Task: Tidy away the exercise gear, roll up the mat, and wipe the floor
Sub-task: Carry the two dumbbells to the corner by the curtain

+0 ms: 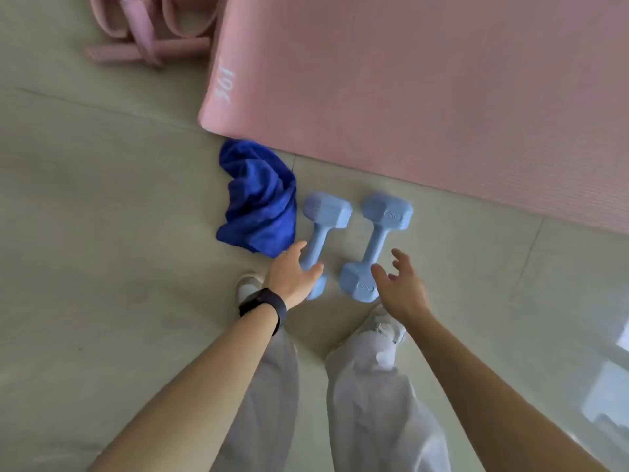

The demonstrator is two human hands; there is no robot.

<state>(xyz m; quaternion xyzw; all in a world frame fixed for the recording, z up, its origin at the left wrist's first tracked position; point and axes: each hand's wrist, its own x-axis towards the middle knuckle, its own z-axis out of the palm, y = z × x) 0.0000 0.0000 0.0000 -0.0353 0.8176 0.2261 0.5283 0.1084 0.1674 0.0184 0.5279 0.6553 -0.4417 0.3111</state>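
Two light blue dumbbells lie side by side on the pale tiled floor, the left dumbbell (323,226) and the right dumbbell (377,240). My left hand (292,277), with a black band on its wrist, hovers open over the near end of the left dumbbell and hides part of it. My right hand (401,284) is open with spread fingers just right of the right dumbbell's near head. A crumpled dark blue cloth (258,199) lies left of the dumbbells. The pink mat (425,80) lies flat beyond them.
A pink resistance-band puller with foam handles (143,39) lies at the top left beside the mat. My legs in pale trousers (367,403) and shoes stand just behind the dumbbells. A bright window reflection (609,386) shows on the floor at the right.
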